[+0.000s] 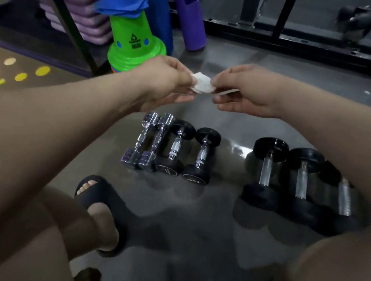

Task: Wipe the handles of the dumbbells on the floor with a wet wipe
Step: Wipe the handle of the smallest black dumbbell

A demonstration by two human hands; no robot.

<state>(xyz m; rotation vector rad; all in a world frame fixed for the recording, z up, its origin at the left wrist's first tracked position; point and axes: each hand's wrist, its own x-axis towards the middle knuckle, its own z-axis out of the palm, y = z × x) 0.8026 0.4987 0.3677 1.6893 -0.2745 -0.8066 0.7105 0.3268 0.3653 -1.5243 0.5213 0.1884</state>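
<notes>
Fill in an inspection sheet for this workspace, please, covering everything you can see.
Surface: glossy grey floor, reflective.
Job's things: two chrome dumbbells and five black dumbbells lie in a row on the floor; crumpled wet wipe is held above them.
Clutter: nothing seen.
Grippers: left hand and right hand both pinch the wet wipe.
Cables: nothing seen.
Surroundings: green cone stack, purple roller and black frame behind; a foot in a black sandal near the dumbbells.
</notes>
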